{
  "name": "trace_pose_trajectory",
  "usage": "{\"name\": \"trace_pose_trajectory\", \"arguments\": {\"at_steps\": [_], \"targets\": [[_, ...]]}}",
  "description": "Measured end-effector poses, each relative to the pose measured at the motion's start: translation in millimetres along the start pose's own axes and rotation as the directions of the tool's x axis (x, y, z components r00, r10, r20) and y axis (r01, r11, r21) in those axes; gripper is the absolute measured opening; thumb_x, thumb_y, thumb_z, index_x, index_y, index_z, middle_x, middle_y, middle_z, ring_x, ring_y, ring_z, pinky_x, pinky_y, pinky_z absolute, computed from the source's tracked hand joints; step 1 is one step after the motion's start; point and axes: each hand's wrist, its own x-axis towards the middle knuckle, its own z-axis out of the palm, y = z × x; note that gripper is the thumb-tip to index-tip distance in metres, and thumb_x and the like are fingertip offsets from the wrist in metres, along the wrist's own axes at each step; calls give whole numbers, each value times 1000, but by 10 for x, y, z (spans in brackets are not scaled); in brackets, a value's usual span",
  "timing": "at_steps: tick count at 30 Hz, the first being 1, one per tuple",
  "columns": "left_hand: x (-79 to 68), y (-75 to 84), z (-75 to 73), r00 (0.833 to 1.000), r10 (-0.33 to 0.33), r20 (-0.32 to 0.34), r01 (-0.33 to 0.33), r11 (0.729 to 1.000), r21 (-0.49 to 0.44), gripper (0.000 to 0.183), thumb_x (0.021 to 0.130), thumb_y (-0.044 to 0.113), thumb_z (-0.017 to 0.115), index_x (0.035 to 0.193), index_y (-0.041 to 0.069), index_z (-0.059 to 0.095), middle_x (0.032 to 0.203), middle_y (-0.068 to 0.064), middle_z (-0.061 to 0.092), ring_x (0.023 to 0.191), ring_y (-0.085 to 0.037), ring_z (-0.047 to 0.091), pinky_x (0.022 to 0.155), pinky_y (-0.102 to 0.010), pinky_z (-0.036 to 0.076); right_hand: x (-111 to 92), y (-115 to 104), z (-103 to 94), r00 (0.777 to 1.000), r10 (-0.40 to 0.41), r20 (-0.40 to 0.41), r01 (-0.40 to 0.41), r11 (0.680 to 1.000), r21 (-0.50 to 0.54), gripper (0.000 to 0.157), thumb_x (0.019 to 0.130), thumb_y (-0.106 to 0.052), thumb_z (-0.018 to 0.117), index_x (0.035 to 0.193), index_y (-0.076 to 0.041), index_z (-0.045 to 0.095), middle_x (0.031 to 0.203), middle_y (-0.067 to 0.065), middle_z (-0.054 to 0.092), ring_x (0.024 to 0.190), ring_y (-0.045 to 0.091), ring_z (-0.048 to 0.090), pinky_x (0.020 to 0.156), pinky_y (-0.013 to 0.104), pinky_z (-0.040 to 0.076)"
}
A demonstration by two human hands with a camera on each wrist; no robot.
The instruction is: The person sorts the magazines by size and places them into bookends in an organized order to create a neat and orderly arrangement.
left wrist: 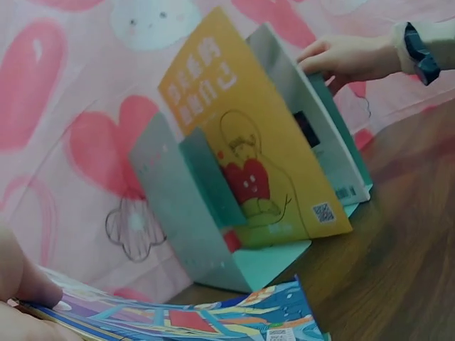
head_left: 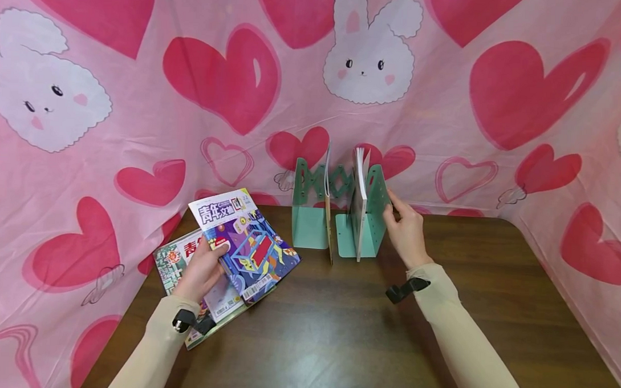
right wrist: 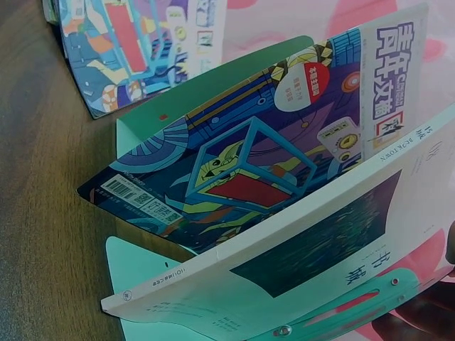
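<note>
My left hand (head_left: pixel 201 270) holds a purple-and-blue magazine (head_left: pixel 259 252) by its left edge, thumb on top. Other magazines (head_left: pixel 177 258) lie fanned under it on the table's left side. At the table's back stands a green extendable bookend (head_left: pixel 309 228). A thin magazine stands in its middle, its yellow back cover (left wrist: pixel 249 142) facing left and its purple front (right wrist: pixel 234 156) facing right. Against the right panel leans a white book (right wrist: pixel 320 249). My right hand (head_left: pixel 407 229) grips that panel's outer rear edge; some fingertips are hidden behind it.
Brown wooden table (head_left: pixel 336 332) runs in front of the bookend and to its right. A pink cloth (head_left: pixel 304 85) with hearts and rabbits hangs close behind and along both sides. Black bands sit on both wrists.
</note>
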Motion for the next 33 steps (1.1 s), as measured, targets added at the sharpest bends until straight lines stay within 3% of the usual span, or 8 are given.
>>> {"name": "trace_pose_trajectory", "arguments": {"at_steps": [5,12,22,33], "targets": [[-96,42,105,999,39,-26,-39,999,28,72,108,-6,28,167,30,7,168,-14,26,141,-27,44,105,-36,48,-6,4,5,1000,-5,-1,5,1000,8,42,103,-5,58,144,-1,60,139,20,65,96,31,66,77,3,39],[-237,80,253,992,113,-48,-108,990,90,70,109,-5,30,167,30,13,165,-13,35,139,-30,48,102,-37,52,-9,5,18,1000,-12,-10,12,1000,4,42,102,-5,58,144,-1,60,131,23,69,84,29,61,70,7,39],[-444,152,499,973,230,-17,-220,947,233,68,108,-5,33,166,26,17,162,-14,40,136,-36,52,95,-37,57,1,-7,9,1000,-24,-12,24,1000,4,41,103,-7,57,143,0,61,128,24,70,76,25,55,63,11,38],[-694,221,770,951,308,30,-298,883,362,69,108,-2,41,166,31,22,160,-10,44,136,-37,54,102,-55,50,0,9,19,999,-26,-19,26,1000,10,40,103,-5,57,142,0,61,130,22,69,80,24,58,67,8,39]]}}
